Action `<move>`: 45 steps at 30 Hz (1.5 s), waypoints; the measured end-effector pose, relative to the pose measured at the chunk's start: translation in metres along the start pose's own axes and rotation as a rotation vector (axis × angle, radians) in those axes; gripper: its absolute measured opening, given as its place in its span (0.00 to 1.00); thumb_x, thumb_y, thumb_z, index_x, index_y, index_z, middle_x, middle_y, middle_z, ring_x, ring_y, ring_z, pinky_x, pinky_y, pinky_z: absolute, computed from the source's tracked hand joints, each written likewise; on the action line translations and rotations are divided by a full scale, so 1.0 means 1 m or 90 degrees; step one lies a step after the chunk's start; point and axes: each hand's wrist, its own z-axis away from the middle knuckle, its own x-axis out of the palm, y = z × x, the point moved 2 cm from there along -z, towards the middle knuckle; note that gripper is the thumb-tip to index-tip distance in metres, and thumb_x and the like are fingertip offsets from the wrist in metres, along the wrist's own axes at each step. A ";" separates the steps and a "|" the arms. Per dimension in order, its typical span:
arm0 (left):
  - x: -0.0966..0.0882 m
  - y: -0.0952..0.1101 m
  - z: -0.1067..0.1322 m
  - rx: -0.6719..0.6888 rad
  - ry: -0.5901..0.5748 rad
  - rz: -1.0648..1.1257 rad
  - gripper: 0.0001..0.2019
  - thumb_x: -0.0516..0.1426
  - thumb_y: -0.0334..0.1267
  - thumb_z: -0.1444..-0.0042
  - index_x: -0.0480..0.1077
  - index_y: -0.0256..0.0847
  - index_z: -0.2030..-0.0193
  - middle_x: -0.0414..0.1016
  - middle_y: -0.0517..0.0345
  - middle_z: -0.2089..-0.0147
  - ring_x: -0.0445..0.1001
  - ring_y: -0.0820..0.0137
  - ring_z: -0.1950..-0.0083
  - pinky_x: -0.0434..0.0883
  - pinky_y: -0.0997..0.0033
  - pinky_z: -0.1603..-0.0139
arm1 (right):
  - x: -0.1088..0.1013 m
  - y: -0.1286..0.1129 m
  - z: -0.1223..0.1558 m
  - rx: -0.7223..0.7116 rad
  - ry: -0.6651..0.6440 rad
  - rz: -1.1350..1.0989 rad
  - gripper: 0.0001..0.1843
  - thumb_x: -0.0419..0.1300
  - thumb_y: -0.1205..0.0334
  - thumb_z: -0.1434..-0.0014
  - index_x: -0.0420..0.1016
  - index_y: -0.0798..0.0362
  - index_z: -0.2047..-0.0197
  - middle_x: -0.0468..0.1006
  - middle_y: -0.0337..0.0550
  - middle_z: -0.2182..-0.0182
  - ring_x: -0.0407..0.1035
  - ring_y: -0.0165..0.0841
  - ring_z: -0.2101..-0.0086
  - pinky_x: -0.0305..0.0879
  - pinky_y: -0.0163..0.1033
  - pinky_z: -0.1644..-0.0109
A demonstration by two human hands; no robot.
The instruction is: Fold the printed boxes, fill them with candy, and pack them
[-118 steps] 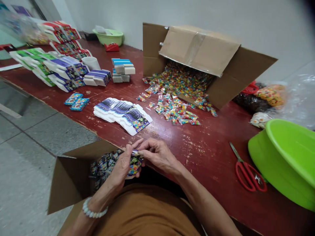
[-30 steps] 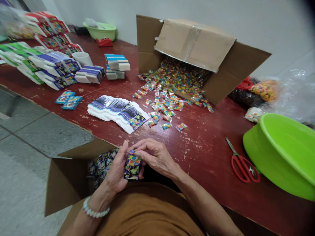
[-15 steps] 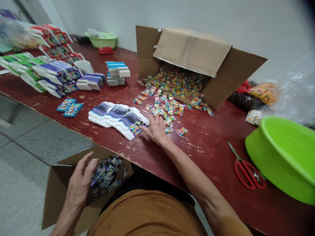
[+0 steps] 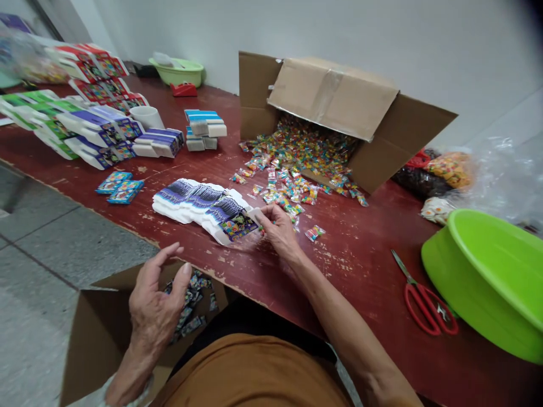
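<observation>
A fanned stack of flat, purple-printed candy cartons (image 4: 190, 200) lies near the table's front edge. My right hand (image 4: 280, 229) pinches the top flat carton (image 4: 241, 225) at the stack's right end, thumb and fingers closed on its edge. My left hand (image 4: 156, 297) hangs in the air in front of the table edge, fingers apart, holding nothing. Below it, an open cardboard box (image 4: 106, 322) on the floor side holds small dark wrapped packets (image 4: 193, 299), partly hidden by the hand. Wrapped colourful candies (image 4: 292, 186) lie just beyond my right hand.
A tipped cardboard carton (image 4: 331, 90) spills candies at the back. Red-handled scissors (image 4: 424, 305) and a green basin (image 4: 487, 282) stand on the right. Two blue packets (image 4: 121, 187), purple cartons (image 4: 102, 133), red cartons (image 4: 93, 68) and a white cup (image 4: 146, 117) are on the left.
My right hand has gripped the top flat carton and lifted its edge off the stack. My left hand has moved right and slightly up toward the table edge.
</observation>
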 end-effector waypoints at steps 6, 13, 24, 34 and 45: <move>0.026 0.030 0.005 -0.297 -0.455 0.392 0.26 0.62 0.57 0.45 0.77 0.38 0.49 0.82 0.44 0.50 0.79 0.50 0.49 0.73 0.57 0.46 | -0.014 -0.042 0.038 0.006 -0.261 -0.300 0.18 0.65 0.43 0.42 0.73 0.51 0.64 0.75 0.37 0.68 0.69 0.30 0.67 0.68 0.36 0.60; 0.053 0.028 0.031 -0.521 -0.777 0.701 0.36 0.68 0.63 0.57 0.79 0.33 0.50 0.85 0.47 0.62 0.84 0.57 0.66 0.79 0.66 0.65 | -0.014 -0.047 0.056 0.040 -0.330 -0.360 0.19 0.67 0.42 0.44 0.73 0.50 0.64 0.75 0.40 0.63 0.69 0.31 0.66 0.68 0.36 0.62; 0.040 0.010 0.020 -0.556 -0.629 0.782 0.25 0.69 0.51 0.50 0.80 0.32 0.51 0.86 0.45 0.59 0.85 0.56 0.61 0.81 0.59 0.58 | -0.054 -0.018 0.059 0.055 -0.167 -0.465 0.17 0.70 0.45 0.47 0.75 0.49 0.68 0.76 0.38 0.70 0.69 0.33 0.67 0.67 0.40 0.56; 0.049 0.028 0.028 -0.468 -0.487 0.525 0.19 0.73 0.46 0.57 0.78 0.35 0.64 0.81 0.54 0.75 0.80 0.62 0.78 0.78 0.67 0.77 | -0.050 -0.036 0.080 0.022 -0.112 -0.077 0.19 0.64 0.56 0.42 0.75 0.48 0.48 0.77 0.44 0.53 0.70 0.36 0.57 0.67 0.46 0.48; 0.060 0.032 0.035 -0.233 -0.308 0.325 0.23 0.69 0.48 0.49 0.71 0.39 0.51 0.83 0.55 0.60 0.81 0.69 0.62 0.78 0.74 0.61 | 0.007 -0.044 0.091 0.198 -0.068 -0.388 0.12 0.68 0.58 0.49 0.73 0.53 0.63 0.76 0.36 0.72 0.68 0.26 0.73 0.65 0.32 0.69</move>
